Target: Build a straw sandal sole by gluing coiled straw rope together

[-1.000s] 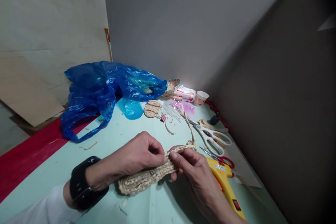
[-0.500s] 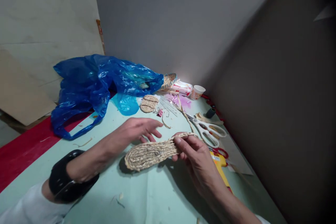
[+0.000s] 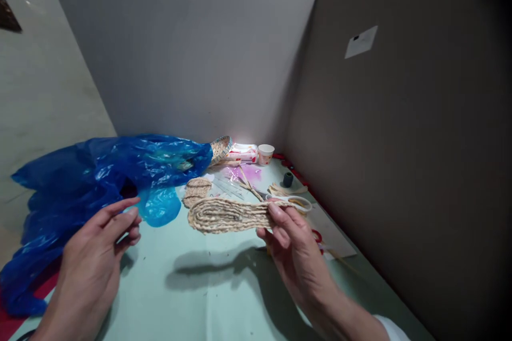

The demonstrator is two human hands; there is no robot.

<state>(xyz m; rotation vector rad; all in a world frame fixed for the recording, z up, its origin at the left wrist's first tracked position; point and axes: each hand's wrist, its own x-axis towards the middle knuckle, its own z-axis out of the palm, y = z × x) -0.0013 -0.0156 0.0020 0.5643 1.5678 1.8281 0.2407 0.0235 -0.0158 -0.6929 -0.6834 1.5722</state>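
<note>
A sole-shaped piece of coiled straw braid (image 3: 224, 216) hangs level above the table, its rounded wider end pointing left. My right hand (image 3: 294, 240) pinches its right end, thumb on top and fingers underneath. To the left, my left hand (image 3: 102, 248) is apart from the braid, fingers loosely bent and nothing visible in them; it is nearest the blue plastic bag (image 3: 100, 165). Behind the braid lies a small woven straw piece (image 3: 198, 191) with dark lines across it. White-handled scissors (image 3: 302, 203) are partly hidden behind my right hand.
A woven basket (image 3: 221, 149), a pink-and-white packet (image 3: 244, 152) and a paper cup (image 3: 266, 154) stand at the back. A dark thread spool (image 3: 287, 179) is near the right edge. Grey partitions (image 3: 192, 64) close off the back and right.
My left hand has drawn back left and down, away from the braid. My right hand still holds the braid, now raised higher above the table. The view has tilted up.
</note>
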